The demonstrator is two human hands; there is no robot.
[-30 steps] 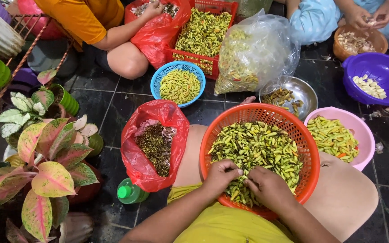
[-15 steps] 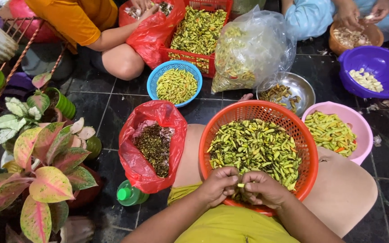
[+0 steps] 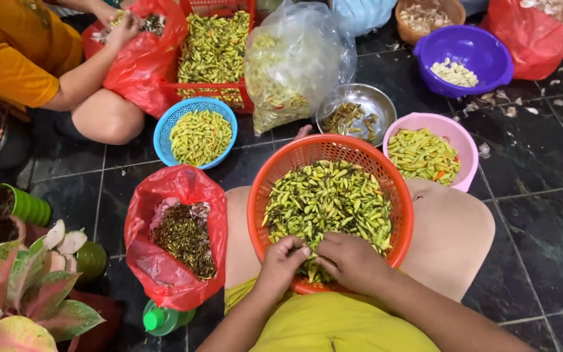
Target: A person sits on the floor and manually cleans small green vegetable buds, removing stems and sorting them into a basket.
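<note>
My left hand and right hand pinched small green chillies, fingers narrow, over the round orange plastic basket so that droppings fell inside.

- Orange basket of woven plastic mesh, full of green and yellow-green chillies.
- Red plastic bag holding dark brown stems.
- Blue mesh basket with yellow-green chillies.
- Pink bowl, green chillies with a few orange ones inside.
- Purple bowl with pale cream garlic cloves.
- Silver metal dish.
- Clear plastic bag, greenish contents.
- Black floor tiles, pale veins and grey grout lines.
- Plant leaves pink and green, mottled.
- Yellow shirt; green bottle cap.
</note>
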